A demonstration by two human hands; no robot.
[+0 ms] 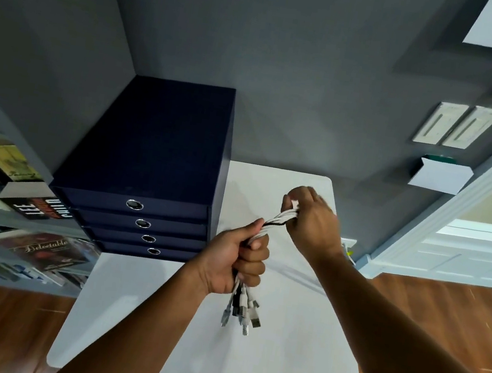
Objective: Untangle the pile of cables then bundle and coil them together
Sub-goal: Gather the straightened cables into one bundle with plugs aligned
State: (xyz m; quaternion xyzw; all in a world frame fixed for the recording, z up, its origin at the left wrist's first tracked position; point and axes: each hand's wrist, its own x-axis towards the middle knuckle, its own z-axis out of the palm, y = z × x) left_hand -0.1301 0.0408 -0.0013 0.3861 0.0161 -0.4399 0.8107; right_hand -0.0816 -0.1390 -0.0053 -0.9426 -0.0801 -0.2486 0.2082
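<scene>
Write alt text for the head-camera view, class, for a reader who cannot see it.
A left hand grips a bundle of white and black cables above a white table, plugs hanging below, while the right hand grips its upper end.

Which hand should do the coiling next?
Right, probably. The right hand grips the cables at their twisted upper stretch, while the left hand is fisted round them just above the plugs, anchoring.

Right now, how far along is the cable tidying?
Untangling looks done: the cables run together as one bundle, plugs hanging below the left hand, which grips it. The right hand grips the far end. Coiling is left: no loops show yet.
</scene>
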